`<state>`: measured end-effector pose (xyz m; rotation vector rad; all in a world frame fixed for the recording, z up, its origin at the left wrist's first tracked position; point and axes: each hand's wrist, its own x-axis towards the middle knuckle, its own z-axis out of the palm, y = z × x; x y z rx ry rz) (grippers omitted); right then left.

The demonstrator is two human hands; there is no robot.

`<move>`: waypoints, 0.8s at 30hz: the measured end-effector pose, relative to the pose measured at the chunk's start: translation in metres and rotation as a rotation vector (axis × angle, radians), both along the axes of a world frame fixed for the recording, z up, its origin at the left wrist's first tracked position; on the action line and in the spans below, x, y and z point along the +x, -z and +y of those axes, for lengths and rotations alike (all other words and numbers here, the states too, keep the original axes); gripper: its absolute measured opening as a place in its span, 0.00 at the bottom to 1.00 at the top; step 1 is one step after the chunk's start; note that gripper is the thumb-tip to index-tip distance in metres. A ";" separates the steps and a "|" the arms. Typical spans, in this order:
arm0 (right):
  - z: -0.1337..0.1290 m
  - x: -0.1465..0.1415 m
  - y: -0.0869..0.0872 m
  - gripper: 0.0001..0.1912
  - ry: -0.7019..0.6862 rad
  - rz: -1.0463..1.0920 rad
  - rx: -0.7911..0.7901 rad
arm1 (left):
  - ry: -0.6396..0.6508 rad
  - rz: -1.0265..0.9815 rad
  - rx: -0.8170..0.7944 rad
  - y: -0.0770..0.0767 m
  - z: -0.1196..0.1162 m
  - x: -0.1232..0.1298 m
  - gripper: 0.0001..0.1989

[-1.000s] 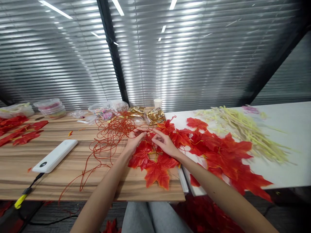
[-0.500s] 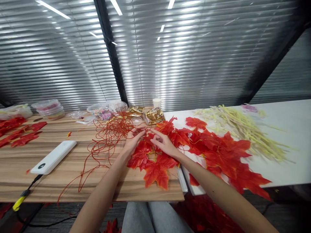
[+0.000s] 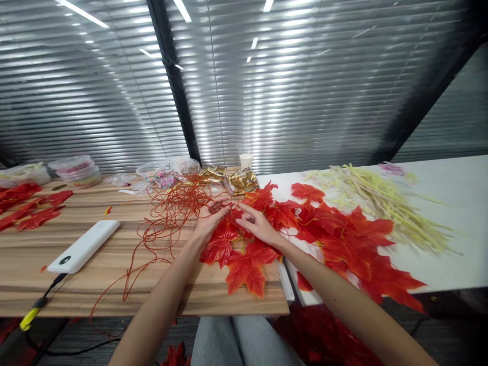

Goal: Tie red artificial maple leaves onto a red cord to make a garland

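Observation:
My left hand (image 3: 209,219) is closed in a pinch on thin red cord (image 3: 179,201), right beside a large loose tangle of it on the wooden table. Facing it, my right hand (image 3: 258,224) has curled fingers, its index finger stretched toward the left fingertips, also at the cord. The small spot between the fingertips is partly hidden. Under and in front of both hands lie red artificial maple leaves (image 3: 246,269) with yellow edges. A longer leaf garland (image 3: 351,236) spreads to the right beneath my right forearm.
A white power bank (image 3: 84,246) with a black cable lies at left. Behind stand plastic tubs (image 3: 74,170), gold packets (image 3: 242,181) and a paper cup (image 3: 246,161). Yellow strands (image 3: 392,208) lie on the white table at right. A gap divides the two tables.
My fingertips have shifted very slightly at the cord, the left thumb lying flatter. Everything else stays where it was.

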<state>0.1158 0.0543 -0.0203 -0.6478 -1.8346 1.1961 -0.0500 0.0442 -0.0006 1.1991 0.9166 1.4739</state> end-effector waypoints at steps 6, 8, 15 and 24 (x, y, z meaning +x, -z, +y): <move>0.000 -0.002 0.002 0.24 0.039 0.030 -0.019 | -0.010 0.019 -0.029 -0.003 -0.002 0.001 0.15; 0.001 -0.004 0.004 0.21 0.080 0.063 -0.042 | -0.019 0.055 -0.020 -0.005 -0.002 0.001 0.14; 0.000 -0.005 0.005 0.11 0.096 0.050 -0.034 | 0.039 0.168 -0.010 0.001 -0.002 0.001 0.16; 0.000 -0.005 0.005 0.16 0.183 -0.065 0.087 | 0.110 0.241 0.073 0.004 -0.002 0.004 0.14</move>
